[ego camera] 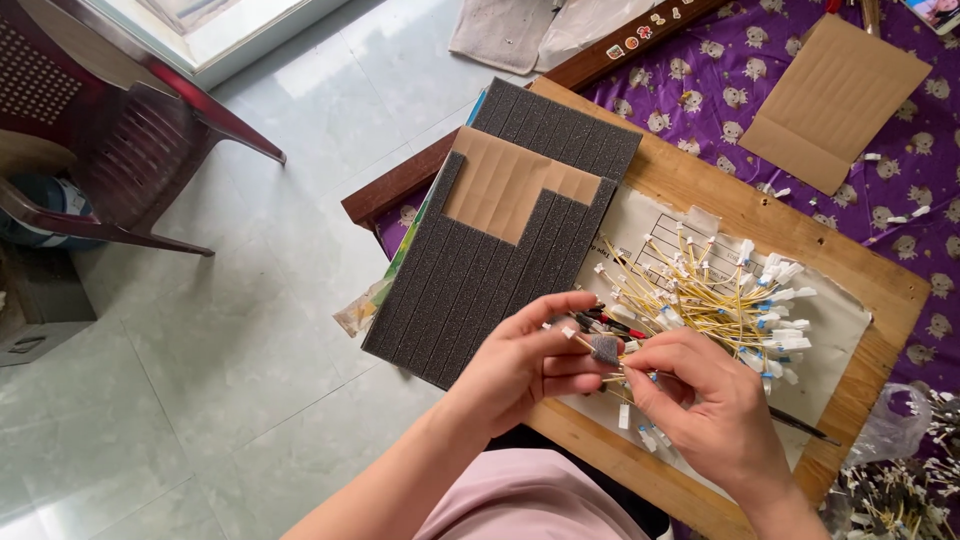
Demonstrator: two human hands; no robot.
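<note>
My left hand (530,362) pinches a thin yellow stick with a small dark grey foam piece (604,348) on it. My right hand (700,398) grips the same stick from the right side, fingers closed on it just beside the foam. Both hands hover over a wooden board (860,270) on my lap. A pile of yellow sticks with white and blue tips (720,295) lies on paper just beyond my hands. A large sheet of dark grey foam cut into strips (470,280) lies to the left on the board, with brown cardboard (505,185) showing through.
A dark red plastic chair (130,130) stands on the tiled floor at left. A purple patterned cloth (720,90) with a cardboard piece (835,100) lies beyond the board. A clear bag of finished sticks (900,470) sits at lower right. A black pen (800,425) lies near my right wrist.
</note>
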